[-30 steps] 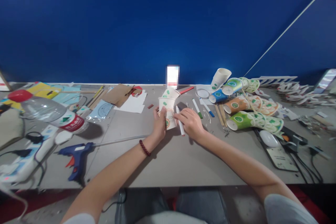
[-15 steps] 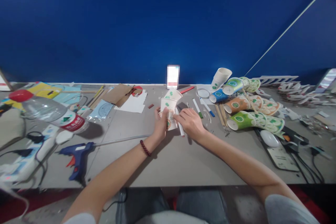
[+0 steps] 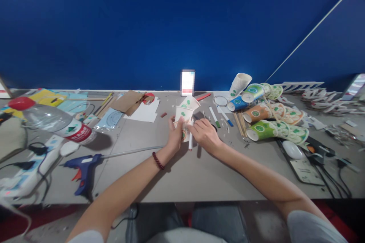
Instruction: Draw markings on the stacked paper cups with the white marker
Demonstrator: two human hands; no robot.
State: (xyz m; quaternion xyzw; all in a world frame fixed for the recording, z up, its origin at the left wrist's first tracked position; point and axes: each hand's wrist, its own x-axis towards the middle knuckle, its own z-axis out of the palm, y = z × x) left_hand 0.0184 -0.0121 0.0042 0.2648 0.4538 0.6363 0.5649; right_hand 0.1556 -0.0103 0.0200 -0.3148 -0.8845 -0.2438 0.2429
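My left hand (image 3: pixel 174 136) is wrapped round a joined set of paper cups (image 3: pixel 184 114), white with green leaf prints and an orange-printed part below. The top cup tilts to the right. Close against the cups' right side, my right hand (image 3: pixel 205 133) has its fingers bent together. A slim white marker pen (image 3: pixel 191 141) with a reddish end sticks out below those fingers, toward me. The fingertips hide its upper part and where it meets the cups.
A blue glue gun (image 3: pixel 85 171), bottle (image 3: pixel 57 121) and power strip (image 3: pixel 34 171) are at left. Rightward lie green (image 3: pixel 214 117) and blue (image 3: pixel 225 116) markers, sticks (image 3: pixel 241 124), joined coloured cups (image 3: pixel 265 131) and a cup stack (image 3: pixel 240 83). Paper (image 3: pixel 144 112) lies behind my left hand.
My right hand has shifted slightly left, and the marker pen has swung left to point almost straight toward me. The cups have tilted slightly more to the right in my left hand.
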